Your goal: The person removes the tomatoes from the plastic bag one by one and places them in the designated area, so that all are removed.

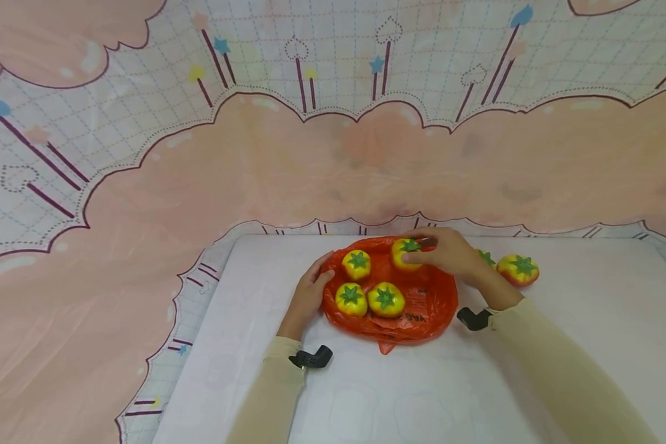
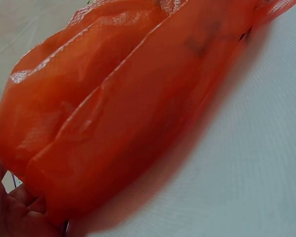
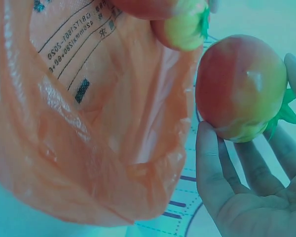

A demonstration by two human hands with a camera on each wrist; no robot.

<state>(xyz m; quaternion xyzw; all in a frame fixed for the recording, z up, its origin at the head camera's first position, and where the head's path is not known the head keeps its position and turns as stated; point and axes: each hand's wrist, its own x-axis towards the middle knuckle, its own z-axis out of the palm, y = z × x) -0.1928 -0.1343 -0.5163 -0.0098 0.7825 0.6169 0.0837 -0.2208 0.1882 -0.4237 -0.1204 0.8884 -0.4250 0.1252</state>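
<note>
Bagging seems underway: fruit (image 3: 239, 86) is held in right grip (image 1: 449, 253), bag (image 1: 443, 311) pinched in left grip (image 1: 309, 293); release seems required.

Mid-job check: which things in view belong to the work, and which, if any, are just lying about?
In the job:
bag, held at its rim by the left hand
fruit in the right hand
three bagged fruits
two fruits on the table, probably: same kind, not bagged

Not in it:
backdrop
black wrist devices, worn
</note>
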